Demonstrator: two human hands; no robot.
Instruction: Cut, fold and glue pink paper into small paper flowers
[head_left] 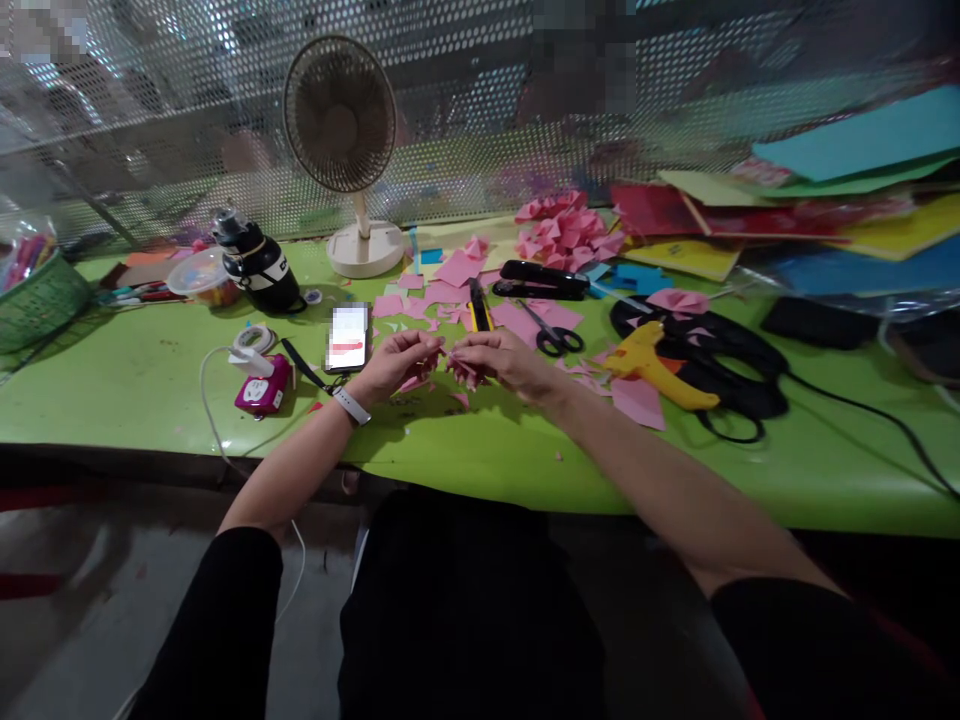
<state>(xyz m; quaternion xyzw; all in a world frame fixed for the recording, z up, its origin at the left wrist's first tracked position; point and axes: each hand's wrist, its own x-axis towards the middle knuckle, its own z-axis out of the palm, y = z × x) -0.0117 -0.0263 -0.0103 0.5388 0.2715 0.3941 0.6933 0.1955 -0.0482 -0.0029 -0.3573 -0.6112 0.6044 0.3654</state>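
Close together above the front of the green table (285, 425), my two hands face each other. My left hand (397, 364) is closed, its thumb and finger pinching a small piece of pink paper (443, 351). My right hand (499, 362) is curled in a pinch at the same paper, most of which the fingers hide. Just beyond the hands lie a yellow-and-black box cutter (478, 306), black-handled scissors (556, 338) and loose pink paper sheets (459, 268). A phone (348, 338) with a lit screen is beside my left hand.
Behind are a fan (341, 120), a black bottle (259, 265), a black stapler (541, 281) and a heap of folded pink paper (566, 228). To the right sit a yellow glue gun (660, 368) and coloured sheets (862, 150). A magenta power adapter (264, 387) trails a white cable at left.
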